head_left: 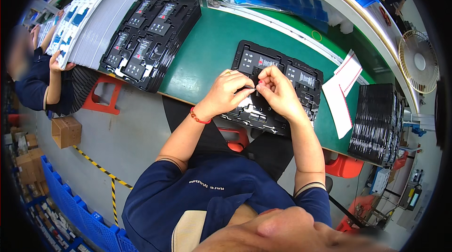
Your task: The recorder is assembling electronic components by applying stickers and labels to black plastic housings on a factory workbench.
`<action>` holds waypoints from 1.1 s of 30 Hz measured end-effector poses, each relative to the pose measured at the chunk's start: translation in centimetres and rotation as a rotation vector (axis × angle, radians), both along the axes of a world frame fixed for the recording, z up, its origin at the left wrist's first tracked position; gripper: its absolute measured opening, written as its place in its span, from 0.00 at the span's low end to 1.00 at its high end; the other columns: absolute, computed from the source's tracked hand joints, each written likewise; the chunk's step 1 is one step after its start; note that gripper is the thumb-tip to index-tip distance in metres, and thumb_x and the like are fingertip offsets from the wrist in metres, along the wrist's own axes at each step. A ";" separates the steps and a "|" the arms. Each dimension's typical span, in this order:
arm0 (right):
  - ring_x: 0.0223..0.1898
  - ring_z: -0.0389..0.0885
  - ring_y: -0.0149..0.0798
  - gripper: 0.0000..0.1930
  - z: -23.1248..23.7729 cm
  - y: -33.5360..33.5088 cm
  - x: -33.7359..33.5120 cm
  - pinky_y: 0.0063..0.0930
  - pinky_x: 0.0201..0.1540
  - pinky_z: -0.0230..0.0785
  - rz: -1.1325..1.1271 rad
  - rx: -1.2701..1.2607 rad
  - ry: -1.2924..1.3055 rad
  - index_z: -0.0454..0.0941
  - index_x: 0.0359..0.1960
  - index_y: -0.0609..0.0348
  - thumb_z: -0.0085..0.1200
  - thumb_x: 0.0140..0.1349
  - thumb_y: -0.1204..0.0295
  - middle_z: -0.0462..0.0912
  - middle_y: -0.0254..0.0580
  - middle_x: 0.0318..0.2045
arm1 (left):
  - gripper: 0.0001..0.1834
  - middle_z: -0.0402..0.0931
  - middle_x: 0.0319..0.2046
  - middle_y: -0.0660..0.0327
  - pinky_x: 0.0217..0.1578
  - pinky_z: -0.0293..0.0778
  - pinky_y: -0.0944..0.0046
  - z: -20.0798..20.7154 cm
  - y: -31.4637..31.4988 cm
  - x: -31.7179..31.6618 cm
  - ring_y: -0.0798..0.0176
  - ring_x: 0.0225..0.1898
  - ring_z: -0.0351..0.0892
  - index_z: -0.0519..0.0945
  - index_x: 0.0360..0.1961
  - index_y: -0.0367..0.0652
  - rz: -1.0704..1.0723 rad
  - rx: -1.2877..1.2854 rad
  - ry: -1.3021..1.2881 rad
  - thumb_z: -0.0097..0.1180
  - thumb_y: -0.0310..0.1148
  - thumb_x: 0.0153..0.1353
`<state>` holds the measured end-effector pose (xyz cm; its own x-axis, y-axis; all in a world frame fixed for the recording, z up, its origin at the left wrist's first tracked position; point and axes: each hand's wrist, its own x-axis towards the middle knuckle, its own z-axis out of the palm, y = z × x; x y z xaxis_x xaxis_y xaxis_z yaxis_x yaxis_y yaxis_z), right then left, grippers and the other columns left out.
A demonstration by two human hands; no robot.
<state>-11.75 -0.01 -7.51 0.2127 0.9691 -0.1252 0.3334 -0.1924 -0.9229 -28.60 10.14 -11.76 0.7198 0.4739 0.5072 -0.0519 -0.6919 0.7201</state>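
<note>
Hands meet over a black moulded tray (pixel 301 93) that lies on the green table (pixel 212 49), directly in front of the person. The left hand (pixel 228 93) and the right hand (pixel 278 93) are drawn close together above the tray's middle, fingertips almost touching, and both pinch a small thin piece (pixel 254 89) between them (too small to tell what it is). Thumb and forefinger of each hand are narrowed on that piece, the other fingers curled loosely. It sits just above the tray's surface, between the two hands; whether it touches the tray cannot be told. A red bracelet (pixel 198 119) circles the left wrist.

The tray's far half shows beyond the knuckles, with dark flat parts bearing white labels seated in its pockets; its near edge overhangs the table's front rim slightly, beneath the wrists.

To the left, well apart from the hands, a tall stack of black trays (pixel 150 35) holds similar labelled parts, and further left a leaning stack of white and blue sheets (pixel 96 14) is held by another person's hand (pixel 56 61). To the right of the worked tray lie white paper sheets (pixel 343 89), and beyond them another stack of black trays (pixel 376 125) stands at the table's right end. A fan (pixel 418 61) stands at the far right.
</note>
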 end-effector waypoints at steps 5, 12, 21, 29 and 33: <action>0.28 0.71 0.22 0.12 1.4 -0.3 -0.7 0.19 0.31 0.66 -0.036 0.033 -0.169 0.71 0.45 0.61 0.58 0.61 0.77 0.77 0.32 0.29 | 0.05 0.82 0.30 0.62 0.39 0.68 0.62 -0.1 0.0 0.0 0.59 0.34 0.80 0.81 0.31 0.42 0.001 0.016 -0.018 0.65 0.25 0.53; 0.33 0.78 0.42 0.13 1.7 -0.1 1.1 0.35 0.43 0.68 0.050 0.312 -0.629 0.76 0.44 0.59 0.61 0.58 0.73 0.82 0.42 0.32 | 0.04 0.82 0.30 0.62 0.41 0.69 0.61 0.0 0.1 -0.2 0.59 0.35 0.81 0.81 0.31 0.42 -0.018 0.017 0.010 0.64 0.26 0.54; 0.32 0.77 0.29 0.17 1.8 0.5 0.4 0.24 0.36 0.69 0.044 0.021 -0.143 0.76 0.50 0.62 0.59 0.58 0.78 0.81 0.37 0.30 | 0.04 0.82 0.30 0.61 0.41 0.69 0.61 0.1 0.1 -0.1 0.58 0.35 0.81 0.81 0.32 0.41 -0.026 0.009 0.025 0.64 0.25 0.54; 0.31 0.72 0.22 0.17 0.6 0.3 1.0 0.19 0.35 0.66 0.000 0.081 0.072 0.72 0.51 0.60 0.58 0.59 0.81 0.77 0.31 0.29 | 0.05 0.83 0.31 0.60 0.40 0.70 0.61 0.3 0.3 -0.1 0.59 0.35 0.83 0.83 0.32 0.41 -0.054 0.024 0.030 0.65 0.25 0.52; 0.36 0.74 0.22 0.17 0.8 0.3 0.9 0.16 0.42 0.66 0.015 -0.009 0.258 0.69 0.52 0.60 0.55 0.62 0.83 0.76 0.29 0.32 | 0.06 0.83 0.31 0.60 0.40 0.70 0.61 0.1 0.4 -0.2 0.59 0.35 0.83 0.83 0.32 0.41 -0.044 0.026 0.022 0.65 0.25 0.52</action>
